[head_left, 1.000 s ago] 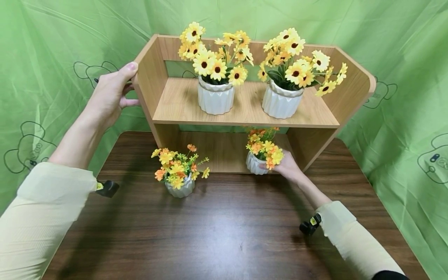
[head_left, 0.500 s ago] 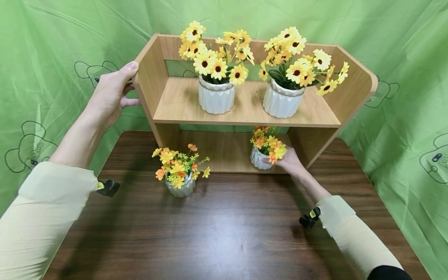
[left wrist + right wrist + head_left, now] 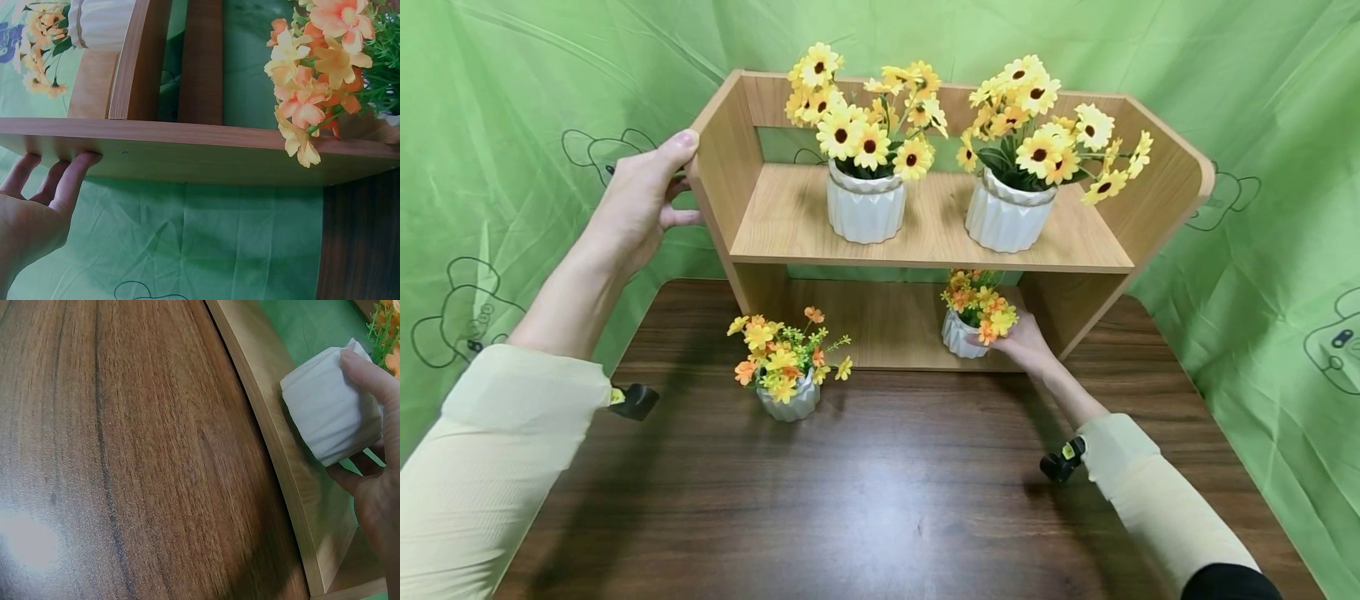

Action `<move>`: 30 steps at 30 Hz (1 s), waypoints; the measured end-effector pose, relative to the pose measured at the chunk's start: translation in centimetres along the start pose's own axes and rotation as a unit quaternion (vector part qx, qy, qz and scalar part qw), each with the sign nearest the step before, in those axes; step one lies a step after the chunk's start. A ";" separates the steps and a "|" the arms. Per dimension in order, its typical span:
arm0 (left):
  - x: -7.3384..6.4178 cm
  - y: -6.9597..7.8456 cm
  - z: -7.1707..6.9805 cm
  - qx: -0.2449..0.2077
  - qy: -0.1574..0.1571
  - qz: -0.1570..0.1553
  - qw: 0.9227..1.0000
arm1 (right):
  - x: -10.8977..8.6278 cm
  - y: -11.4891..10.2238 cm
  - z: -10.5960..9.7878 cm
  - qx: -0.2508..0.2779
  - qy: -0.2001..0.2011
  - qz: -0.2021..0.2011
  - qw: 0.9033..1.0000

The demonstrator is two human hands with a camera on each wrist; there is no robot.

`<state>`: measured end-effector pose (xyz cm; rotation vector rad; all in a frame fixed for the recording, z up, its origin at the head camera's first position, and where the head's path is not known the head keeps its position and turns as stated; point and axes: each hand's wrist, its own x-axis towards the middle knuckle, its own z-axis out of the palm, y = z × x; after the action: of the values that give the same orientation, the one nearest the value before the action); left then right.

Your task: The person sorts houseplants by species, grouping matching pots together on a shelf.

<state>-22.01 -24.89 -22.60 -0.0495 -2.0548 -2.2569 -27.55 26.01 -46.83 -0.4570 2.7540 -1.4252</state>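
My left hand [image 3: 636, 196] presses the outer left side of a two-tier wooden shelf [image 3: 932, 265]; in the left wrist view, fairly straight fingers [image 3: 76, 178] touch the panel. My right hand [image 3: 1022, 342] grips a small white pot of orange and yellow flowers [image 3: 962, 335] inside the lower tier, at the right. In the right wrist view the pot [image 3: 331, 403] looks tilted, thumb on one side and fingers under the other; a gap shows beneath part of it, and whether it touches the board I cannot tell. A similar potted plant [image 3: 786, 400] stands on the table before the shelf's left half.
Two larger white pots with yellow daisy-like flowers, one left [image 3: 867, 204] and one right [image 3: 1009, 215], stand on the upper tier. The shelf rests on a dark wooden table [image 3: 850, 500]. Green cloth [image 3: 512, 167] hangs behind and at both sides.
The right hand has moved the small flower pot back and slightly right, deeper into the lower tier. The left hand keeps its place on the shelf side.
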 end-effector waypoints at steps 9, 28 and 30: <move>0.0 0.0 0.0 -0.003 0.001 0.000 1.000 | 0.2 -0.2 0.2 0.013 0.004 0.014 1.000; -0.1 0.1 0.1 -0.002 0.001 -0.003 1.000 | 0.3 0.5 0.6 0.031 -0.001 0.026 0.999; -0.1 0.1 0.1 -0.002 0.001 -0.002 1.000 | 0.2 0.5 0.6 0.037 0.001 0.028 0.999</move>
<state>-21.94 -24.80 -22.50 -0.0426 -2.0518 -2.2630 -27.83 25.76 -47.58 -0.3747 2.6815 -1.5084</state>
